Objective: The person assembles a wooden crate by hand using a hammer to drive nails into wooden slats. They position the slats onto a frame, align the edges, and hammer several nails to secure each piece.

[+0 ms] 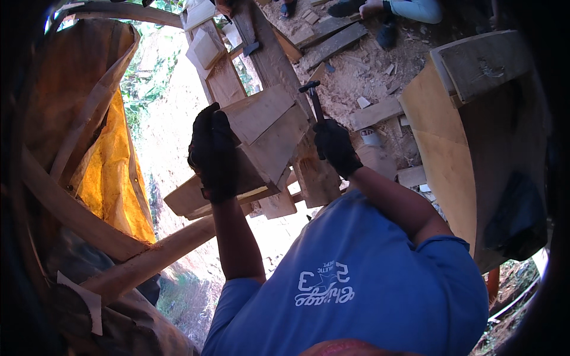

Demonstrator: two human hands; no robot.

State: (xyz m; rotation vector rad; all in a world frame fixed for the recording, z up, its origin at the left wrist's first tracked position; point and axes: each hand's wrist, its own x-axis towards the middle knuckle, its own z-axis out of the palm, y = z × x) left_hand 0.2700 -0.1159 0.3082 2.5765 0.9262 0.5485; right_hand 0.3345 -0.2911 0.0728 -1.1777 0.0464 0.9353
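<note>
Wood scraps [334, 45] litter ground beyond the counter's [267, 56] right edge; boards [276, 133] lie between the right hand [335, 147], closed round an away-pointing hammer [316, 105], and the nearer left hand [215, 157], grip unclear.

Matt cloth gloves [215, 157], metal hammer head [309, 86], rough wooden boards [279, 139], cloth shirt [386, 267]

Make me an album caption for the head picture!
Black-gloved right hand gripping a small dark hammer, black-gloved left hand at the edge of flat brown wooden boards.
</note>
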